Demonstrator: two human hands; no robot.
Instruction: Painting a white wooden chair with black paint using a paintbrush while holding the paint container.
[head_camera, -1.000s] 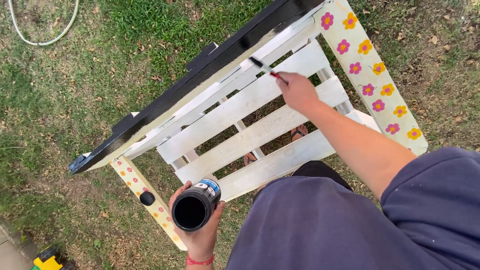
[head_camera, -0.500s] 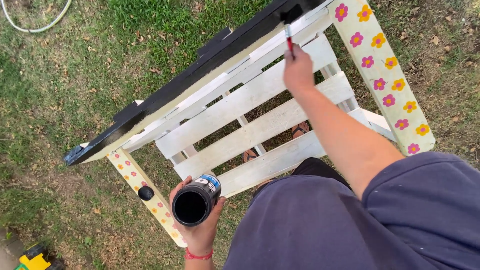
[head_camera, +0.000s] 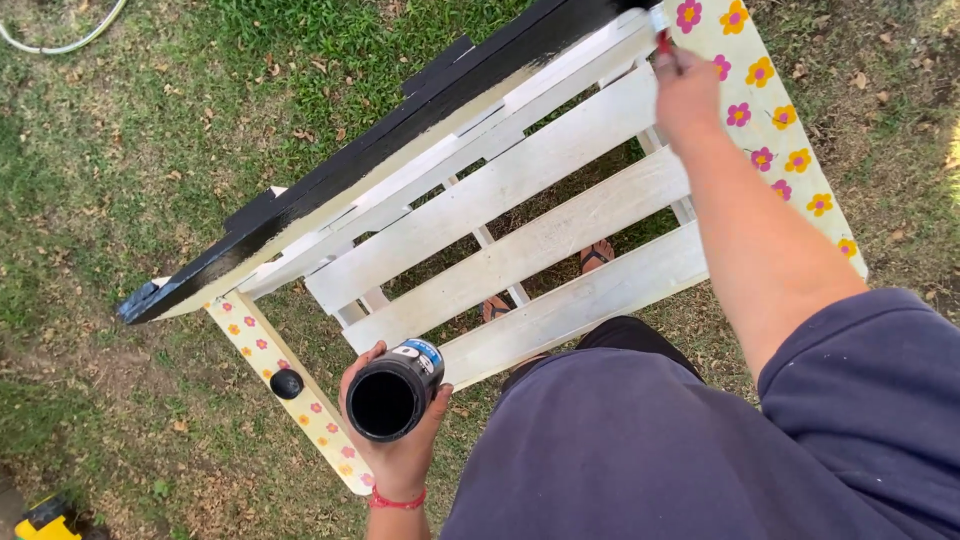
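My left hand (head_camera: 398, 455) grips an open can of black paint (head_camera: 392, 392), held low in front of my body, mouth up. My right hand (head_camera: 688, 88) is stretched to the upper right and holds a small red-handled paintbrush (head_camera: 660, 28) against the far end of the black-painted top board (head_camera: 400, 120). That board caps a white slatted wooden frame (head_camera: 530, 240) whose pale side posts (head_camera: 770, 130) carry painted pink and orange flowers. The brush tip is partly hidden at the picture's top edge.
The frame stands on patchy grass with dry leaves (head_camera: 120, 160). A black knob (head_camera: 287, 383) sits on the left flowered post. A white hose (head_camera: 70, 40) curls at top left and a yellow object (head_camera: 45, 517) lies at bottom left. My sandalled feet (head_camera: 598, 255) show between slats.
My right hand has moved the brush up and to the right along the top board toward its far end. The can in my left hand has stayed in place.
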